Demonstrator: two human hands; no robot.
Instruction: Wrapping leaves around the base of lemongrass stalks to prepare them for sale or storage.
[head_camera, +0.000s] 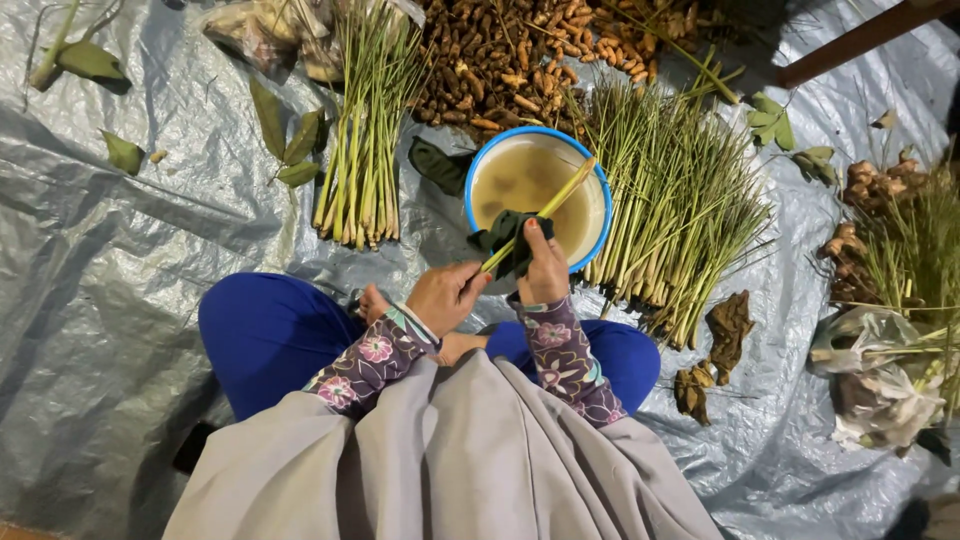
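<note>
Over the blue-rimmed bowl (536, 182) of murky water, I see my left hand (446, 295) gripping a lemongrass stalk (540, 215), while my right hand's (545, 272) fingers (537, 238) clamp a dark cloth (508, 240) around it.

Tarp (120, 290): crinkled grey plastic sheet, faint sheen. Basin (597, 190): smooth blue-rimmed plastic holding murky brown water; dark green cloth (505, 240) looks wet, limp. Lemongrass stalk (545, 210) smooth, fibrous; turmeric roots (500, 60) rough, matt, earthy; sleeves (375, 355) soft floral-print fabric.
</note>
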